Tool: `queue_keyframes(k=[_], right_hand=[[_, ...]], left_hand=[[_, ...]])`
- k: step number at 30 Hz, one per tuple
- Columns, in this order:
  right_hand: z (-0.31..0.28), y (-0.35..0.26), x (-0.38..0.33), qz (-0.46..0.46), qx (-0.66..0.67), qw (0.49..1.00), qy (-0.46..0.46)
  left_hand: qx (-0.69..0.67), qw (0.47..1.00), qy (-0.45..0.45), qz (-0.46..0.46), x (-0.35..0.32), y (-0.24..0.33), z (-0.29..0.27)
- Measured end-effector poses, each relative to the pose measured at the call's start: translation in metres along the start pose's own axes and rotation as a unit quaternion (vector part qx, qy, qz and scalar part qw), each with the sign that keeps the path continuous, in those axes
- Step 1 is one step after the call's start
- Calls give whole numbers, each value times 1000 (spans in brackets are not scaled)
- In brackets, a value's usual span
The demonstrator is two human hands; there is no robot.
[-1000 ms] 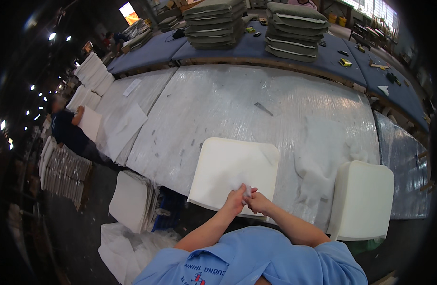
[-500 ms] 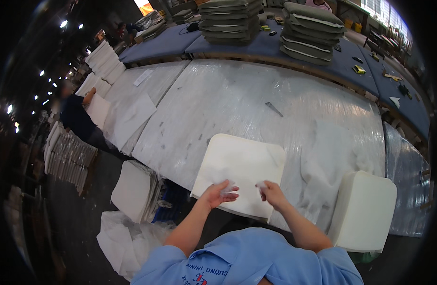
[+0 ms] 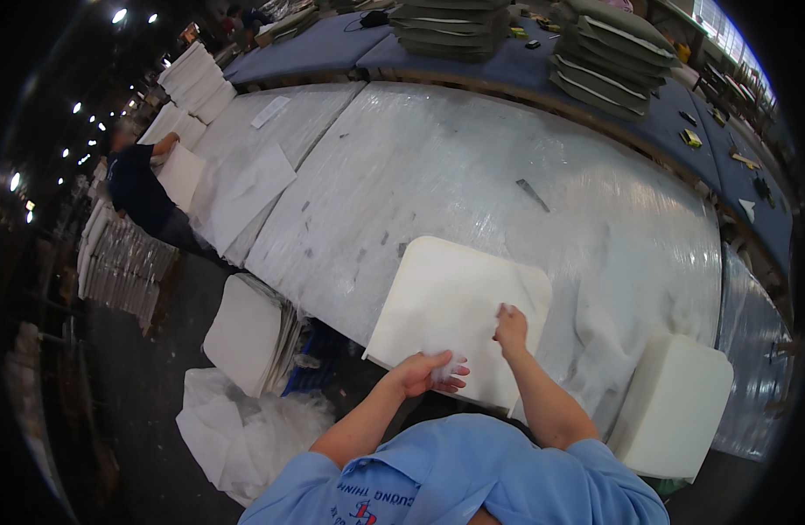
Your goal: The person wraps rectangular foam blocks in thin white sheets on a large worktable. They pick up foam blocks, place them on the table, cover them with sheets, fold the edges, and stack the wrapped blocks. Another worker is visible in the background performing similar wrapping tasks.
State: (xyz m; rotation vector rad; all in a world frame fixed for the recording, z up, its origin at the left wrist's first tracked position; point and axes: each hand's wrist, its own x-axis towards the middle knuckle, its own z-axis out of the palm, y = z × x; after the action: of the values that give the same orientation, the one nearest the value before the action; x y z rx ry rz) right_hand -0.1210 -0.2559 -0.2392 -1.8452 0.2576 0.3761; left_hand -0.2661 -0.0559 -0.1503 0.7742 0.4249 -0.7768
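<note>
A white, round-cornered cushion-like pad (image 3: 459,302) lies flat on the plastic-covered table in front of me. My left hand (image 3: 420,374) is above its near edge, palm turned inward, with a tuft of white fluff (image 3: 446,368) held by the thumb and partly curled fingers. Over the pad's right part, my right hand (image 3: 511,331) is closed with its fingertips pinched together. Whatever is in that pinch is too small to make out. Whether the right hand touches the pad, I cannot tell.
Clear plastic film covers the table (image 3: 359,184). A thick stack of white pads (image 3: 674,402) stands at right, another (image 3: 245,332) at left beside crumpled white sheeting (image 3: 236,429). Grey-green cushions (image 3: 612,61) are piled on the far blue table (image 3: 306,57). A co-worker (image 3: 144,188) stands at far left.
My right hand has moved away from me across the pad, apart from the left hand. The left hand still has the white fluff. The whole view has shifted slightly.
</note>
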Motion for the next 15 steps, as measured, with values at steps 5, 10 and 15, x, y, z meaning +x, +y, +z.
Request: queue_keyframes(k=[5,10,15], right_hand=[[6,-37,8,95,144,977,-123],[41,-90,0,156,51,926,-339],[85,-89,14,136,20,938,-317]], left_hand=[[-19,1000,21,10,-17,23,-43],[4,1000,17,-7,-5,56,-75],[105,987,119,-27,20,98,-100]])
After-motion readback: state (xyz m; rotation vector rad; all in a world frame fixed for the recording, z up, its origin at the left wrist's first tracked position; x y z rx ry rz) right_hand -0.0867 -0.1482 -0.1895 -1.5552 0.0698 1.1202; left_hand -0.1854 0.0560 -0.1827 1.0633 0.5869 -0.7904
